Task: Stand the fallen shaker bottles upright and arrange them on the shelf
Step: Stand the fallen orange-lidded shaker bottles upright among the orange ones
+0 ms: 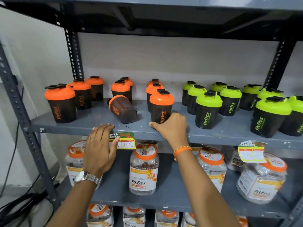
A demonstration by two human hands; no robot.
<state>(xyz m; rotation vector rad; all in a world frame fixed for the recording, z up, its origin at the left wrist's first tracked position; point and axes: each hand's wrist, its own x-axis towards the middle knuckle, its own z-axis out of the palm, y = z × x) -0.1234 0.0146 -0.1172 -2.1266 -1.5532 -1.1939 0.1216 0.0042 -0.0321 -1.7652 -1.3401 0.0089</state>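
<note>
One orange-lidded black shaker bottle (122,109) lies on its side on the grey shelf (91,123), its base toward me. Several orange-lidded shakers stand upright around it, in rows at left and centre. My right hand (170,126) rests at the foot of the front upright orange shaker (161,105), thumb and fingers loosely against its base, not closed around it. My left hand (100,149) hangs flat in front of the shelf edge, fingers apart, fingertips at the lip just left of the fallen bottle. Several green-lidded shakers (208,109) stand at right.
A price tag (124,141) hangs from the shelf edge between my hands. Clear jars with orange lids (144,167) fill the shelf below and the one under it. Metal uprights (18,102) frame the rack, and black cables (19,203) lie at lower left.
</note>
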